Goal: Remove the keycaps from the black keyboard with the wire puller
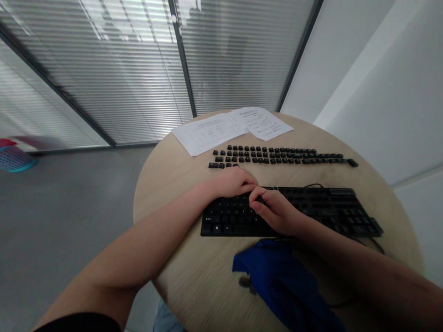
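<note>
A black keyboard (238, 229) lies on the table in front of me, with keys along its near left part. My left hand (234, 181) rests over its far left edge, fingers bent together towards the right; what they hold, if anything, is hidden. Right beside it, my right hand (275, 207) is above the keyboard's middle with thumb and fingers curled into a pinch. Something dark shows between those fingers, too small to name. Thin pale lines appear just behind the fingertips. Beyond both hands, loose black keycaps (265, 155) are set out in several rows.
The round wooden table (155, 184) carries two printed sheets (211, 133) at its far side. A blue cloth (277, 281) lies at the near edge, with small dark pieces (244, 281) beside it. A black cable (377, 245) runs at the right. A basket (15, 158) stands on the floor.
</note>
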Demonstrator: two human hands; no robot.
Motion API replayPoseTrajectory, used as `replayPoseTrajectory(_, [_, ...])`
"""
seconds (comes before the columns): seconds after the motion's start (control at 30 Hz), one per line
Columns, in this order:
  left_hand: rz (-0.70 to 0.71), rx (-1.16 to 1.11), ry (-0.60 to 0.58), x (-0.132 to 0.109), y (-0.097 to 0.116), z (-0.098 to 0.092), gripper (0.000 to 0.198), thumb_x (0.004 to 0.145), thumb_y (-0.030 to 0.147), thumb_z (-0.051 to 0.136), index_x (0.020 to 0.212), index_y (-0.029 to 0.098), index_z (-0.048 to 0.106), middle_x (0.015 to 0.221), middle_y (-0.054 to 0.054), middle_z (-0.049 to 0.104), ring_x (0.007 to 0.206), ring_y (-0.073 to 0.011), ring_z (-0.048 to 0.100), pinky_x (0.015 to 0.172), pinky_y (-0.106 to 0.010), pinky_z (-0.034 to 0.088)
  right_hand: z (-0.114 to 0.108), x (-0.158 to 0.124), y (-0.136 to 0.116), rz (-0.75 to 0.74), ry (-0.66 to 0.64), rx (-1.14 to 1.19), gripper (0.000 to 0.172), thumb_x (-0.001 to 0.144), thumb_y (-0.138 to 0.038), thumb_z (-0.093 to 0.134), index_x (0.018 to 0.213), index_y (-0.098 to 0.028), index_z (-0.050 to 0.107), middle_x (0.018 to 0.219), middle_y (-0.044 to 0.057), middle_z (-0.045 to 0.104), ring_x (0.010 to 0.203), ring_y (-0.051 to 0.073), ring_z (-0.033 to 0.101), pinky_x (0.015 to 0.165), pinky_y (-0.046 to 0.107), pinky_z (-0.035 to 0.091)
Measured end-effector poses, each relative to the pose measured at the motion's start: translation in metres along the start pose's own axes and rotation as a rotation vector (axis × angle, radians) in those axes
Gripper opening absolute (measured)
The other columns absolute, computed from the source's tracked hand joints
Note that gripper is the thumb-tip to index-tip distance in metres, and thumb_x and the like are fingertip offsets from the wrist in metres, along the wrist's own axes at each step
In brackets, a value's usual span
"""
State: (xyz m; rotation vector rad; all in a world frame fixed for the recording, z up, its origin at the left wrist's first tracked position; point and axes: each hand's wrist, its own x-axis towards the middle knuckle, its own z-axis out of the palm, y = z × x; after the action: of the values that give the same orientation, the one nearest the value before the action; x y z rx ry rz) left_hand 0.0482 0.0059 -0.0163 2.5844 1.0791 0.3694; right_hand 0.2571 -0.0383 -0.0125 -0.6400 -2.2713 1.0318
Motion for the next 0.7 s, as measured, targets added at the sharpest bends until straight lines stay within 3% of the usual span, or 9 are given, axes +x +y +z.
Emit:
replayPoseTrajectory(0.33, [-0.032, 0.039, -0.004, 0.000, 0.003, -0.002, 0.029, 0.101, 0.034, 0.055, 0.102, 0.025, 0.083, 0.095, -0.004, 0.081, 0.088, -0.0204, 0.073, 0.079, -0.031, 0.052, 0.008, 0.000, 0.003, -0.081, -0.092, -0.179, 0.018, 0.098, -0.035, 0.057, 0.085, -0.023, 0.063, 0.070, 0.002, 0.063, 0.064, 0.019, 0.057, 0.064, 0.031, 0.040])
replayPoseTrajectory(0.5, [-0.025, 0.026, 0.000, -0.002, 0.003, -0.002, 0.027, 0.101, 0.031, 0.056, 0.101, 0.025, 0.083, 0.095, -0.004, 0.081, 0.087, -0.0199, 0.072, 0.078, -0.030, 0.051, 0.008, -0.003, 0.008, -0.111, 0.027, -0.089, 0.020, 0.098, -0.034, 0.056, 0.081, -0.024, 0.060, 0.076, 0.003, 0.066, 0.067, 0.019, 0.059, 0.067, 0.031, 0.044])
replayPoseTrajectory(0.7, [-0.012, -0.027, 0.000, -0.003, 0.004, -0.003, 0.028, 0.101, 0.032, 0.056, 0.092, 0.022, 0.081, 0.088, -0.004, 0.078, 0.077, -0.0166, 0.068, 0.075, -0.029, 0.050, 0.013, -0.010, 0.027, 0.062, 0.290, 0.144, 0.030, 0.106, -0.050, 0.046, 0.090, -0.025, 0.054, 0.057, -0.006, 0.047, 0.049, 0.014, 0.044, 0.051, 0.027, 0.034])
